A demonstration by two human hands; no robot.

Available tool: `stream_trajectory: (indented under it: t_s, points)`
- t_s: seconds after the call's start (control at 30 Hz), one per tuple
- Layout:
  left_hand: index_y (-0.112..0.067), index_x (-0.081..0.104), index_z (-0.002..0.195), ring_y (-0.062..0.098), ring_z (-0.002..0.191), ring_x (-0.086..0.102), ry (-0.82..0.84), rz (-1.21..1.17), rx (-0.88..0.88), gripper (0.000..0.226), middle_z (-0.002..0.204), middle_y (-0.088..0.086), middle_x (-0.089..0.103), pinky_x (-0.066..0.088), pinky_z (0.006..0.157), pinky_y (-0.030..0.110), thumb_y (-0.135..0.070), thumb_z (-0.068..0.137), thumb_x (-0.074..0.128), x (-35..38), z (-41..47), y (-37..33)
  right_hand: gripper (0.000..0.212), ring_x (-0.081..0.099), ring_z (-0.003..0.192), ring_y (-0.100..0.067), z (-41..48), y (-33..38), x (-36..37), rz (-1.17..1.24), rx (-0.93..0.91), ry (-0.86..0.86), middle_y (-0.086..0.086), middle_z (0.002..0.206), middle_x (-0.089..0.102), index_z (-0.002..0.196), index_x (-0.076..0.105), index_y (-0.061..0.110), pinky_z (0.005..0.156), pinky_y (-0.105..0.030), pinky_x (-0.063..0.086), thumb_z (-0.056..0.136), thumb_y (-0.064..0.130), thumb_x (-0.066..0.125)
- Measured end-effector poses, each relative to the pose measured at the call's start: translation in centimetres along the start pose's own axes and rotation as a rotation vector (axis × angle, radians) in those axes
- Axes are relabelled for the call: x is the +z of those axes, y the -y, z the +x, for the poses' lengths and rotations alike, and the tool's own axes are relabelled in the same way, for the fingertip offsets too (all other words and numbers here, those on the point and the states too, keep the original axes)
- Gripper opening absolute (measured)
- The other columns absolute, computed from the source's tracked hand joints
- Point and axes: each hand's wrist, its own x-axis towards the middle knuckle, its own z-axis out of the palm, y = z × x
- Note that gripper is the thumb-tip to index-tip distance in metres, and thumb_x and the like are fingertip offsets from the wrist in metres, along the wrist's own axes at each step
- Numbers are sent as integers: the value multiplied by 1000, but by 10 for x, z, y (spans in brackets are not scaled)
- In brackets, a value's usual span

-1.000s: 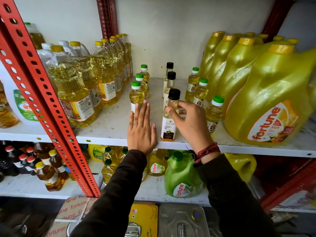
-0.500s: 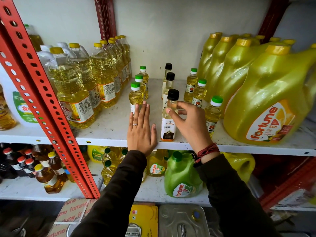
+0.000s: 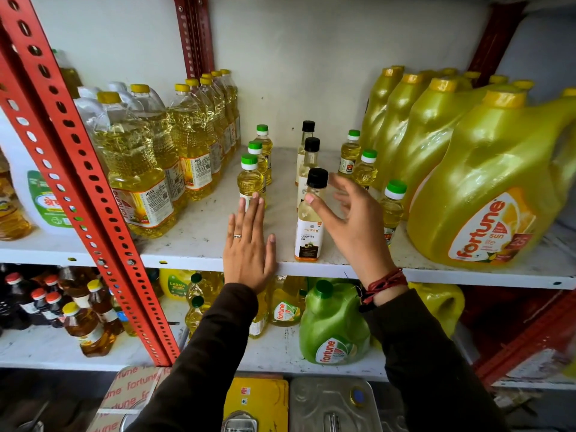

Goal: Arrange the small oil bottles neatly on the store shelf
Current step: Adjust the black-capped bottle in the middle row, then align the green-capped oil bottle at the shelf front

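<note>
From the head camera, we are seeing the front black-capped bottle standing upright near the shelf's front edge. The right hand is spreading its fingers, thumb touching the bottle's neck. The left hand is lying flat, fingers extended, just beside the front green-capped bottle.

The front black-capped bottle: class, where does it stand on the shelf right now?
The front black-capped bottle stands at the shelf's front edge, mid-view, between the left hand and right hand.
</note>
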Motion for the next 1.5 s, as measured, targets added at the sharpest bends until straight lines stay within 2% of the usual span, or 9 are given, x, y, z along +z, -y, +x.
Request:
stream_trajectory:
  t_s: [0.3, 0.53, 0.63, 0.83, 0.93, 1.1, 1.23, 1.37, 1.5]
  points:
    - [-6, 15, 166, 24, 164, -1, -68, 24, -77, 69, 175, 9, 10, -8, 132, 36, -35, 105, 26, -34, 7, 78, 55, 67, 110, -5, 10, 67, -2, 187, -224, -148, 2, 128, 68, 133, 61, 16, 92, -27, 58, 87, 41, 73]
    - [-6, 17, 167, 24, 164, -1, -48, 64, -51, 69, 176, 10, 14, -8, 132, 37, -35, 105, 26, -35, 6, 82, 57, 49, 139, -22, 31, 78, 73, 151, 11, 280, -9, 150, 52, 148, 44, 10, 117, -36, 39, 96, 27, 63]
    - [-6, 18, 166, 25, 164, 0, -38, 74, -47, 69, 175, 11, 13, -8, 132, 37, -35, 104, 27, -36, 6, 83, 51, 51, 135, -24, 46, 66, 98, 87, 114, 321, -9, 146, 54, 147, 42, 12, 106, -27, 37, 99, 22, 57]
    - [-6, 19, 166, 24, 164, 0, -28, 78, -48, 70, 175, 11, 14, -6, 132, 37, -35, 103, 29, -36, 6, 83, 37, 59, 125, -28, 60, 48, 119, 43, 206, 325, -10, 135, 64, 132, 58, 10, 99, -29, 44, 97, 19, 59]
    - [-6, 19, 166, 24, 164, -1, -26, 86, -49, 70, 175, 11, 14, -7, 132, 37, -35, 103, 30, -36, 6, 82, 37, 63, 117, -26, 56, 45, 122, 35, 189, 256, -9, 126, 68, 124, 65, 13, 91, -25, 43, 91, 29, 69]
    - [-5, 19, 166, 25, 164, -1, -18, 92, -48, 71, 175, 11, 13, -8, 132, 37, -35, 103, 31, -36, 5, 82, 51, 64, 110, -24, 56, 40, 124, 36, 224, 190, -8, 116, 66, 111, 61, 20, 94, -37, 54, 74, 47, 82]
    - [-6, 19, 166, 25, 164, 0, -21, 84, -50, 71, 175, 11, 13, -8, 132, 36, -35, 103, 31, -37, 5, 82, 57, 58, 106, -17, 57, 40, 123, 31, 211, 198, -4, 121, 57, 114, 60, 20, 85, -26, 45, 73, 55, 80]
    - [-6, 19, 166, 25, 164, -1, -20, 75, -50, 71, 175, 11, 14, -7, 132, 37, -35, 102, 31, -37, 5, 81, 39, 58, 101, -12, 62, 37, 115, 114, 213, 276, 3, 111, 63, 120, 68, 18, 72, -11, 41, 86, 35, 73]
    - [-6, 18, 166, 24, 164, -2, -15, 70, -54, 71, 175, 11, 13, -7, 132, 37, -35, 103, 31, -38, 5, 81, 32, 61, 103, -14, 62, 38, 115, 168, 221, 297, 0, 109, 69, 118, 72, 16, 71, -12, 38, 87, 26, 73]
